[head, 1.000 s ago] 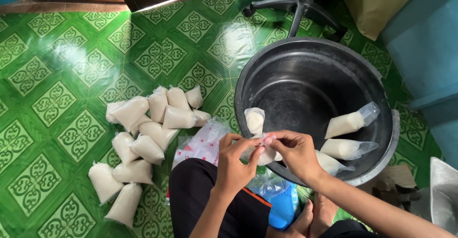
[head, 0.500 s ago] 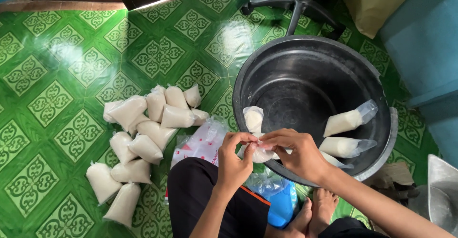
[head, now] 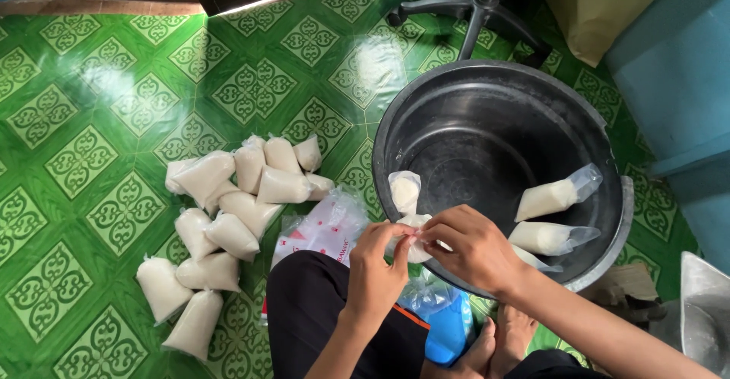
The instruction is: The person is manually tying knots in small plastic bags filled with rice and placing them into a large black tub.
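Hands meet at lower centre: left hand (head: 376,261) and right hand (head: 470,246) both pinch a small white bag (head: 417,234) over the near rim of the metal basin (head: 608,250); filled bags (head: 228,212) lie left.

Hands (head: 426,253) slightly lower over basin (head: 608,242).

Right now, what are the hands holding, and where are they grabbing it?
Both the left hand and right hand pinch the top of a small white-filled plastic bag.

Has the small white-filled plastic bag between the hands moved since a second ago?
Barely: the small white-filled plastic bag stays pinched between left hand and right hand at the near rim of the dark metal basin.
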